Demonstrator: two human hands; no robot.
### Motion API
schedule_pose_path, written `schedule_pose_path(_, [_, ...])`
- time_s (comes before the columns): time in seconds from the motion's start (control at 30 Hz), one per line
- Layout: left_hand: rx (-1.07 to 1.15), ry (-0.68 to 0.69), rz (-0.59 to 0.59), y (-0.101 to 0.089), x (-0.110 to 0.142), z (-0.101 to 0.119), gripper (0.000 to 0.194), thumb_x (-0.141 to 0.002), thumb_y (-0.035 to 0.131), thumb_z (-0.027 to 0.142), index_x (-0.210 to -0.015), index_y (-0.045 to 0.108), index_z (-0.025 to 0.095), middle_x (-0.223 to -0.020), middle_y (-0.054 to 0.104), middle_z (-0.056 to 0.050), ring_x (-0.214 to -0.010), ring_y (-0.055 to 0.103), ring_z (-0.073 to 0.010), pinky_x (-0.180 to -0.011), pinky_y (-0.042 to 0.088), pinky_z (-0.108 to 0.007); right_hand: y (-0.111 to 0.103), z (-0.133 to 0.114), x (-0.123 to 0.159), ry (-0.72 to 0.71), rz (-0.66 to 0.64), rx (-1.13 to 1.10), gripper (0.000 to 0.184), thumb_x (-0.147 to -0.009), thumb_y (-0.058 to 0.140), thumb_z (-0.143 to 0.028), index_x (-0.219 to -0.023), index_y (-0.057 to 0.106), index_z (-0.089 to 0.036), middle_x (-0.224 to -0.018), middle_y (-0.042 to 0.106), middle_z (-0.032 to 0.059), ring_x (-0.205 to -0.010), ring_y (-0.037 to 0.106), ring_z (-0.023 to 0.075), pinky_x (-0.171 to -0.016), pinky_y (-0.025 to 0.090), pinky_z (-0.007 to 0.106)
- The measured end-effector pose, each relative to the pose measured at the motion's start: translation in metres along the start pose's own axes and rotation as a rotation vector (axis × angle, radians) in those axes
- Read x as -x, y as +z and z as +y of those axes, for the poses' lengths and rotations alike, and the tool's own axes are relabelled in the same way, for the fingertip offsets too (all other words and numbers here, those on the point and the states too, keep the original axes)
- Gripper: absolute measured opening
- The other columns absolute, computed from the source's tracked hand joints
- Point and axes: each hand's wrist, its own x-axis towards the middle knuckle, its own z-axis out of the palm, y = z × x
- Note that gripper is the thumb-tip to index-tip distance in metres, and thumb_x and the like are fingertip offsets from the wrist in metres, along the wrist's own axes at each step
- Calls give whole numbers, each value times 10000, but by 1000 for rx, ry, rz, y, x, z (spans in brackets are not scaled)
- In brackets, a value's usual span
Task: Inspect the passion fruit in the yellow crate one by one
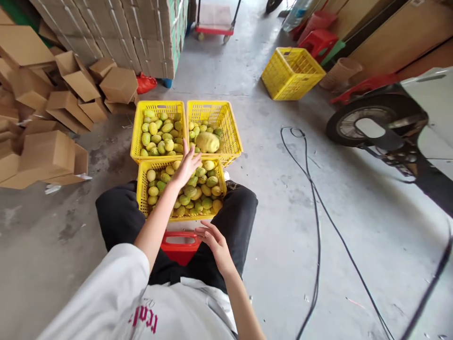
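Left hand (pixel 188 166) spreads empty over the far edge of the near yellow plastic crate (pixel 141 189), right hand (pixel 216 243) loosely open, nearer; many oval green-yellow fruits (pixel 190 191) seem left inside.

The single camera, mounted on the wearer's head, faces forward and steeply down, with the wearer's shirt (pixel 184 314) and black trousers (pixel 235 217) close below the lens. The near yellow crate (pixel 142 189) lies slightly left of frame centre, at close working range and viewed from above. The wide field extends from the cartons (pixel 49 151) at the left edge to the motorcycle wheel (pixel 364 120) at the right, with the red trolley (pixel 215 16) farther off at the top edge.
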Motion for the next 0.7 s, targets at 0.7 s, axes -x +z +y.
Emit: schedule_pose_path(0.7, [-1090,215,-38,-114,74,-59,600,-897,612,186,-1439,871,204,-1749,673,-223,-1779,436,-485,-1514,119,-762,-3,-132,-149,-620,-332,1285,372,-1124,525,-307,-1324,809,-176,-1245,870,208,-1109,856,399,-969,668,504])
